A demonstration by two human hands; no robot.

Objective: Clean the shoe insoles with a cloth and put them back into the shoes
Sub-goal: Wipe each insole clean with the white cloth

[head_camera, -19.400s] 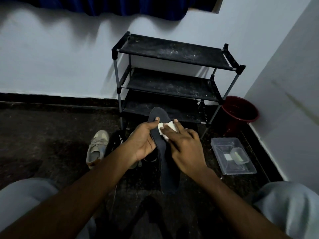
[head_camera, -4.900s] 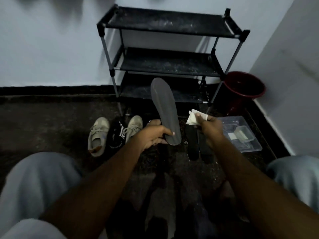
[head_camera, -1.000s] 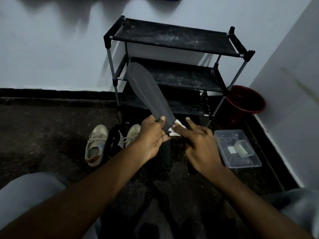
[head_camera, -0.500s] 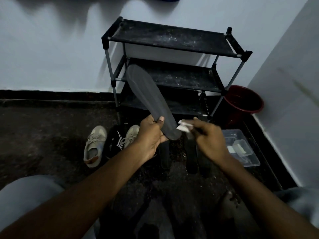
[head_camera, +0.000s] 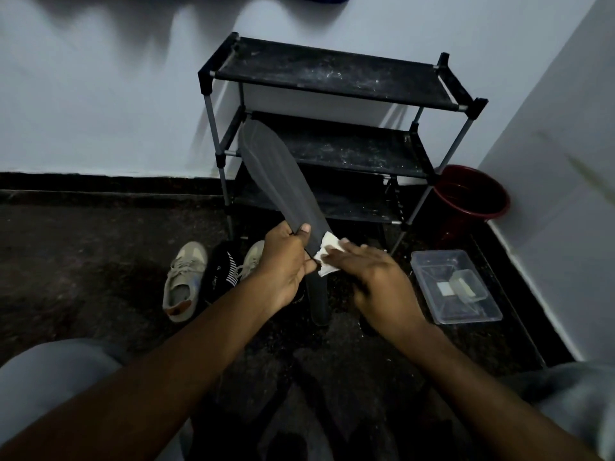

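- Dim corner, dark floor (head_camera: 83,261), shoe rack (head_camera: 332,74) sitting against the wall.
- Left hand (head_camera: 283,261) is clamping the insole (head_camera: 276,174) by its lower end, rest pointing up-left.
- Right hand (head_camera: 376,281), fingers flat, is pressing the cloth (head_camera: 327,252) onto it beside that grip.
- Risk imo: one-end hold, so hard wiping's prob flexing it or popping it loose.

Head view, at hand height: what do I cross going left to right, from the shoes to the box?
beige shoe -> black striped item -> second beige shoe -> left hand, gripping the insole -> white cloth -> right hand -> clear plastic box
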